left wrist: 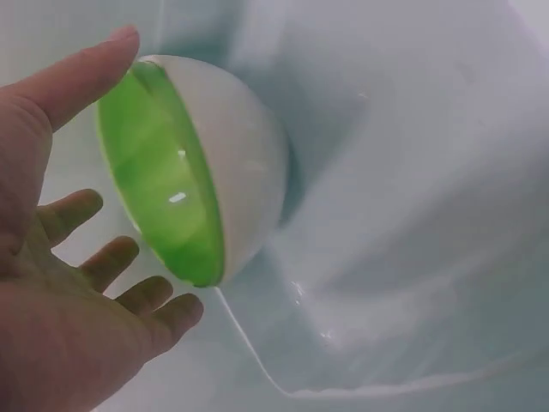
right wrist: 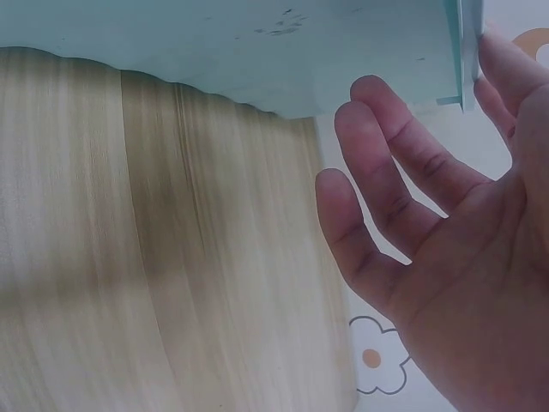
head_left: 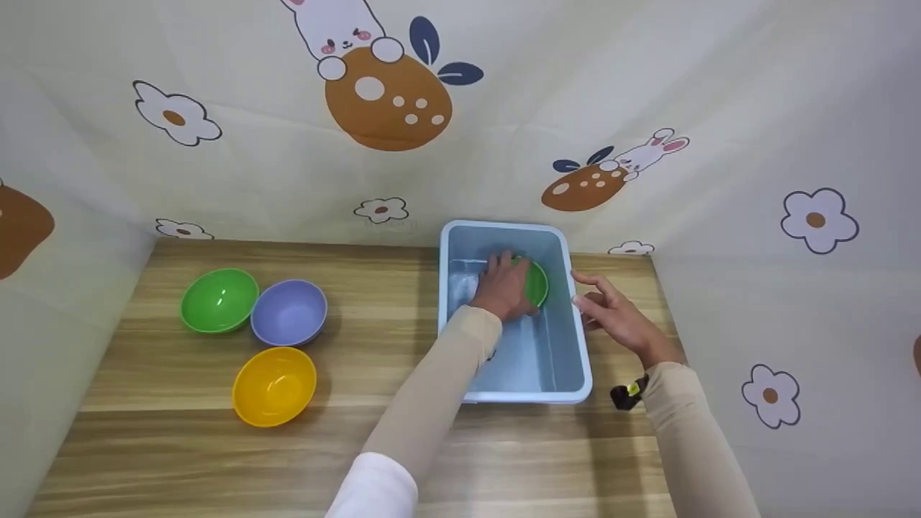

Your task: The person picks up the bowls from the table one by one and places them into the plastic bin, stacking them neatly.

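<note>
A pale blue rectangular bin (head_left: 514, 397) stands on the wooden table. Inside it, near the far right, a small bowl (head_left: 537, 285), green within and white outside, leans on its side. My left hand (head_left: 504, 288) reaches into the bin beside this bowl. In the left wrist view the left hand (left wrist: 77, 275) has its fingers spread apart, and the thumb is by the rim of the tilted bowl (left wrist: 244, 163). At the bin's right rim is my right hand (head_left: 611, 313), thumb and index finger against the edge. The other fingers of the right hand (right wrist: 446, 232) extend loosely beside the bin wall.
To the left on the table (head_left: 180, 460) are a green bowl (head_left: 219, 301), a purple bowl (head_left: 289, 313) and a yellow bowl (head_left: 275, 387), grouped closely together. A printed curtain (head_left: 504, 108) with flowers and rabbits surrounds the table at the back and sides.
</note>
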The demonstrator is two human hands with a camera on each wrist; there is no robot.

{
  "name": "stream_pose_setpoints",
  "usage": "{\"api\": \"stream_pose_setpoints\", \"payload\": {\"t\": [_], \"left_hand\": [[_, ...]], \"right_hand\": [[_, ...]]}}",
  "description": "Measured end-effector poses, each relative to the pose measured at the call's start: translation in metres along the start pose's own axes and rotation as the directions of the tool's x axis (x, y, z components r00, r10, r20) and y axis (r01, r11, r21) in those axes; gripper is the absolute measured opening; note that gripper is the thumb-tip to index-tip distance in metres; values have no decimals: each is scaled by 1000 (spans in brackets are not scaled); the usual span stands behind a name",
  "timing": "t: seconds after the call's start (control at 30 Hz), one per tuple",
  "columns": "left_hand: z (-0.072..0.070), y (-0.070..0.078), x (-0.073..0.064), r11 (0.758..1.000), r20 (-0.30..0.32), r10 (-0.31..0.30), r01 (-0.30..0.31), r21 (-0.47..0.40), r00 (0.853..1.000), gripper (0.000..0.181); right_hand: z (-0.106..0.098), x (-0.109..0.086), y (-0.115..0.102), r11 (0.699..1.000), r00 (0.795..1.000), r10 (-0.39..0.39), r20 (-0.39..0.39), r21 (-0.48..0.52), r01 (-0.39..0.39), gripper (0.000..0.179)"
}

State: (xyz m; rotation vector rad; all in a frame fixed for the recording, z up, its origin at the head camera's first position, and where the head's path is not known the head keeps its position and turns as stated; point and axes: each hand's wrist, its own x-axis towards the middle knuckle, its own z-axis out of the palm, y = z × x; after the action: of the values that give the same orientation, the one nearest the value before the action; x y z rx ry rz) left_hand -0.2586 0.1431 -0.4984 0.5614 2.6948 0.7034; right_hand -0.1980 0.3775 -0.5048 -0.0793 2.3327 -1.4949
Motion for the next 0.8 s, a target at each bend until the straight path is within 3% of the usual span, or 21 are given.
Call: {"api": "stream_pose_setpoints", "payload": {"t": [0.2, 0.4, 0.8], "left_hand": [[-12, 15, -1, 992, -5, -21, 20, -125, 1000, 59], [-26, 32, -7, 974, -21, -27, 22, -227, 999, 49], [-46, 52, -28, 981, -138, 42, -67, -182, 990, 49]], "right_hand": [[-1, 0, 0, 1000, 1000, 10, 0, -15, -10, 56], [-2, 0, 0, 999, 1000, 25, 2, -32, -25, 58], [0, 2, 2, 1000, 1000, 15, 11, -9, -15, 57]]}}
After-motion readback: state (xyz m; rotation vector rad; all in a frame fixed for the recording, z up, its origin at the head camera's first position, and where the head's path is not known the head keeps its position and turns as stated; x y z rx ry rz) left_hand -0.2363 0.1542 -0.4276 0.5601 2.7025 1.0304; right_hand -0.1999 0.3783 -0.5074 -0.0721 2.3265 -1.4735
